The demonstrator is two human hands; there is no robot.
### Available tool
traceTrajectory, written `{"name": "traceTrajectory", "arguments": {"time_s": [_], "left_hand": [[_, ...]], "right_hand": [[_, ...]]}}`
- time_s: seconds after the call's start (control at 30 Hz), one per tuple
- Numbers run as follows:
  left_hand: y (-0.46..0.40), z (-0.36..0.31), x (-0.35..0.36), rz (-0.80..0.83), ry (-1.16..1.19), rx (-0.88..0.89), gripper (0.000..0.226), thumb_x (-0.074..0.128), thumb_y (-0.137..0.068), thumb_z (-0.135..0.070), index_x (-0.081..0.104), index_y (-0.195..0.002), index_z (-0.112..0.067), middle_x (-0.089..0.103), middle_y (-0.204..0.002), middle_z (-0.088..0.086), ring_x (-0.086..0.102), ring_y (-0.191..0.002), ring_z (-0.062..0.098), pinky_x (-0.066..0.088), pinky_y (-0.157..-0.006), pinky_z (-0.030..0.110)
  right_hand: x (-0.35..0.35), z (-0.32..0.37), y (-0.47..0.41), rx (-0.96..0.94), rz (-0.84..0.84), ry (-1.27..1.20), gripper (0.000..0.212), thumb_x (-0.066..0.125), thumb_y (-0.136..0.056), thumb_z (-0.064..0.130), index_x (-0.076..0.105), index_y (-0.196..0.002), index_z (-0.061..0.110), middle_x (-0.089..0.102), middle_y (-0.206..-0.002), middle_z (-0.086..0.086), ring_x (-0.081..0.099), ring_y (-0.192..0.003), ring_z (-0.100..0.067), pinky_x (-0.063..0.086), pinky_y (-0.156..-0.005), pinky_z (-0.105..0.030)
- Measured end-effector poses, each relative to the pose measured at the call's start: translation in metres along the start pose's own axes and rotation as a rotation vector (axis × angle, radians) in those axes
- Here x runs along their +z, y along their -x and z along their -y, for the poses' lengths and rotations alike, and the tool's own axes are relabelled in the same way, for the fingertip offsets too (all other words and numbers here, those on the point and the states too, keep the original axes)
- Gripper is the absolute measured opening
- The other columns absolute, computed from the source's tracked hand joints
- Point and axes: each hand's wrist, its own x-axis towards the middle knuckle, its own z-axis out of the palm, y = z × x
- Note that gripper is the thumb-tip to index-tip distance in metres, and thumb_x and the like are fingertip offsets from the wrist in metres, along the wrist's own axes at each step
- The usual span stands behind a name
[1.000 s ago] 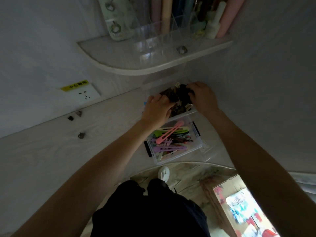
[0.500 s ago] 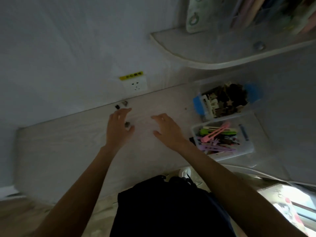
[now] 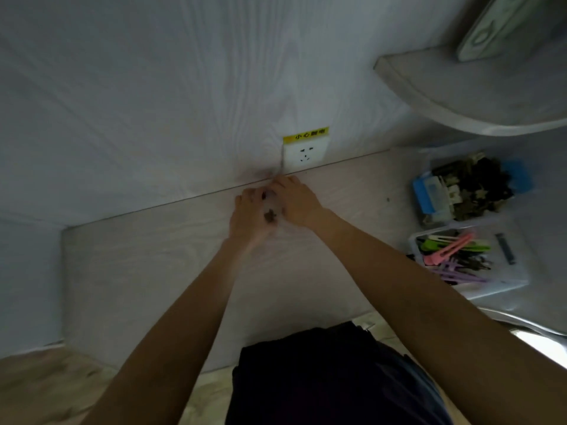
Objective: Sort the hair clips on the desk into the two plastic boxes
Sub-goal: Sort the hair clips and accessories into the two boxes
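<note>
Two hands (image 3: 273,207) together, small dark clips (image 3: 270,216) btwn them.

1. Yellow warning label (image 3: 306,134), centre of the frame, slightly above the middle: stuck along the top edge of the white wall socket (image 3: 303,154). It bears dark Chinese characters; the first two read "小心", the remaining ones are too blurred to read.
2. No other legible text appears.

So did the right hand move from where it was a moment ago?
Yes. The right hand went away from the boxes, across the desk toward the wall socket, and now sits just below it, next to the left hand.
</note>
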Motion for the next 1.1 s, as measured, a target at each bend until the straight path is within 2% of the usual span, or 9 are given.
{"name": "traceTrajectory", "arguments": {"time_s": [0.1,0.27,0.4,0.6,0.7,0.87,0.93,1.03,1.1], "left_hand": [[0.004,0.004,-0.006,0.02,0.051,0.038,0.038,0.063,-0.078,-0.019,0.055,-0.114,-0.012,0.052,-0.116,0.014,0.052,-0.104,0.032,0.044,-0.087,0.036],[0.022,-0.007,-0.003,0.065,0.086,0.084,0.027,0.059,-0.085,-0.015,0.056,-0.111,-0.012,0.051,-0.118,0.012,0.058,-0.097,0.03,0.041,-0.085,0.029],[0.045,-0.028,0.009,0.146,0.128,0.116,0.026,0.06,-0.085,-0.016,0.056,-0.111,-0.017,0.056,-0.112,0.007,0.059,-0.098,0.024,0.043,-0.085,0.027],[0.051,-0.13,-0.004,0.043,0.375,0.387,0.024,0.061,-0.085,-0.01,0.063,-0.108,-0.015,0.061,-0.106,0.002,0.057,-0.082,0.007,0.042,-0.075,0.002],[0.035,-0.209,-0.001,0.034,0.413,0.507,0.024,0.064,-0.083,-0.012,0.066,-0.107,-0.015,0.062,-0.104,0.005,0.055,-0.079,0.007,0.041,-0.069,0.005],[0.014,-0.312,0.025,0.08,0.433,0.484,0.03,0.063,-0.084,-0.015,0.064,-0.114,-0.015,0.065,-0.109,0.009,0.062,-0.089,0.017,0.049,-0.082,0.026],[0.011,-0.333,0.034,0.08,0.503,0.433,0.032,0.059,-0.087,-0.012,0.06,-0.119,-0.011,0.065,-0.116,0.009,0.063,-0.102,0.02,0.045,-0.087,0.019],[0.012,-0.351,0.049,0.127,0.519,0.371,0.037,0.051,-0.093,-0.01,0.051,-0.129,-0.01,0.059,-0.128,0.01,0.057,-0.115,0.02,0.037,-0.09,0.012],[0.013,-0.35,0.054,0.105,0.498,0.353,0.036,0.047,-0.094,-0.007,0.052,-0.13,-0.011,0.057,-0.131,0.008,0.055,-0.117,0.019,0.037,-0.09,0.012]], "right_hand": [[0.012,-0.004,0.011,0.059,-0.079,-0.082,0.036,0.05,-0.086,0.003,0.051,-0.122,0.006,0.046,-0.127,-0.015,0.041,-0.112,-0.033,0.041,-0.093,-0.04],[0.033,-0.009,0.058,0.169,-0.166,-0.299,0.021,0.053,-0.088,0.008,0.057,-0.108,0.007,0.052,-0.111,-0.013,0.057,-0.089,-0.029,0.042,-0.076,-0.028],[0.029,-0.018,0.102,0.279,-0.187,-0.479,0.019,0.058,-0.086,0.012,0.062,-0.104,0.007,0.061,-0.106,-0.014,0.059,-0.094,-0.027,0.042,-0.083,-0.026],[-0.036,-0.061,0.171,0.474,-0.512,-0.78,0.01,0.059,-0.087,0.011,0.061,-0.097,0.013,0.066,-0.084,-0.004,0.062,-0.072,-0.017,0.05,-0.072,-0.024],[-0.069,-0.111,0.207,0.555,-0.626,-0.993,0.012,0.061,-0.085,0.006,0.058,-0.094,0.014,0.062,-0.077,0.004,0.063,-0.07,-0.013,0.052,-0.069,-0.022],[-0.107,-0.192,0.245,0.585,-0.722,-0.806,0.024,0.065,-0.082,0.005,0.06,-0.105,0.008,0.06,-0.087,0.002,0.057,-0.076,-0.009,0.047,-0.07,-0.011],[-0.119,-0.212,0.25,0.557,-0.706,-0.732,0.025,0.06,-0.085,0.005,0.059,-0.11,0.006,0.06,-0.092,-0.004,0.055,-0.075,-0.011,0.046,-0.068,-0.016],[-0.134,-0.241,0.259,0.502,-0.664,-0.556,0.033,0.056,-0.087,0.001,0.055,-0.12,0.004,0.063,-0.108,-0.013,0.055,-0.083,-0.015,0.036,-0.063,0.0],[-0.139,-0.256,0.263,0.448,-0.6,-0.512,0.039,0.054,-0.088,0.0,0.052,-0.126,0.004,0.06,-0.12,-0.016,0.058,-0.097,-0.024,0.034,-0.068,-0.002]]}}
